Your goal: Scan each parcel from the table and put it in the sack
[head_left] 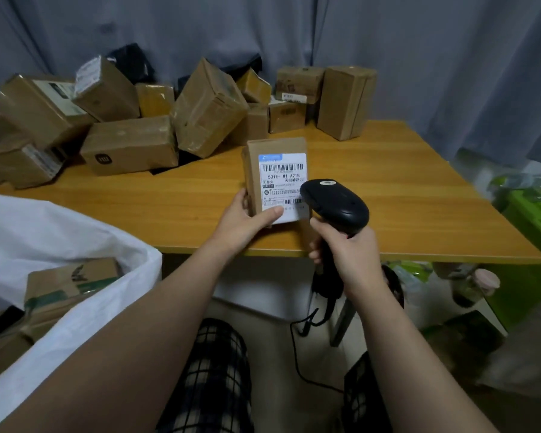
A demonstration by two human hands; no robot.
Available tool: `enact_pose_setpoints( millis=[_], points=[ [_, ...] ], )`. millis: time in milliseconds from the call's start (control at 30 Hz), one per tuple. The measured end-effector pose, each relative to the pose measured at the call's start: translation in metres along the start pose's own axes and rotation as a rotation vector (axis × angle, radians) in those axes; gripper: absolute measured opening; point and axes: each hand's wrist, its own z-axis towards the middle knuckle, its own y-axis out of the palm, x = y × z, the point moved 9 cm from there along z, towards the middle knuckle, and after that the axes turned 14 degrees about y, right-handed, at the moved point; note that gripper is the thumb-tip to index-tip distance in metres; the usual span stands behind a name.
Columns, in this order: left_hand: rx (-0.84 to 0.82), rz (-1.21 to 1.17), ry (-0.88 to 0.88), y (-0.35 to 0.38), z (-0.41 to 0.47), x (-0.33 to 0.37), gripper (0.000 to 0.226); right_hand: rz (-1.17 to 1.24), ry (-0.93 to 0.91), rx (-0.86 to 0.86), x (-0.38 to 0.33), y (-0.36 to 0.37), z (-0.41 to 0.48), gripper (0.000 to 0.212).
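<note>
My left hand (244, 218) grips a small brown parcel (275, 170) by its lower left corner, thumb on the white barcode label that faces me. It is held upright over the wooden table (403, 195). My right hand (350, 248) holds a black corded barcode scanner (338, 203) by its handle, its head just right of the label's lower edge. The white sack (60, 239) stands open at the lower left with brown parcels (69, 285) inside.
Several brown cardboard parcels (132, 145) lie piled along the table's back and left side, with a tall box (344, 101) at the back right. Grey curtains hang behind. A green crate (531, 239) and clutter sit on the floor at the right.
</note>
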Motion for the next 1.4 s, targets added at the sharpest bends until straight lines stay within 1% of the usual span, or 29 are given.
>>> enact_pose_setpoints(
  millis=[100,267,433,533,833,1033,1167,1400],
  points=[
    [0.021,-0.007,0.022,-0.002,-0.001,0.005,0.059,-0.019,-0.003,0.029,0.0,0.001,-0.011,0.015],
    [0.018,0.01,0.03,-0.003,-0.002,0.007,0.063,-0.019,-0.032,0.041,-0.014,0.004,-0.018,0.017],
    [0.02,0.011,0.033,-0.004,-0.004,0.01,0.072,-0.129,-0.035,0.024,-0.018,0.01,-0.023,0.018],
    [0.004,0.017,0.029,-0.002,-0.005,0.011,0.075,-0.153,-0.047,0.012,-0.02,0.012,-0.025,0.017],
    [0.006,-0.011,0.023,-0.003,-0.004,0.009,0.074,-0.163,-0.043,0.001,-0.021,0.016,-0.026,0.017],
    [-0.003,-0.005,0.019,-0.004,-0.005,0.008,0.077,-0.266,-0.1,0.05,-0.027,0.013,-0.026,0.017],
    [-0.004,-0.01,0.016,-0.003,-0.005,0.009,0.077,-0.247,-0.101,0.061,-0.027,0.013,-0.026,0.016],
    [0.004,0.009,0.015,-0.004,-0.007,0.01,0.075,-0.213,-0.081,0.078,-0.019,0.009,-0.027,0.021]
  ],
)
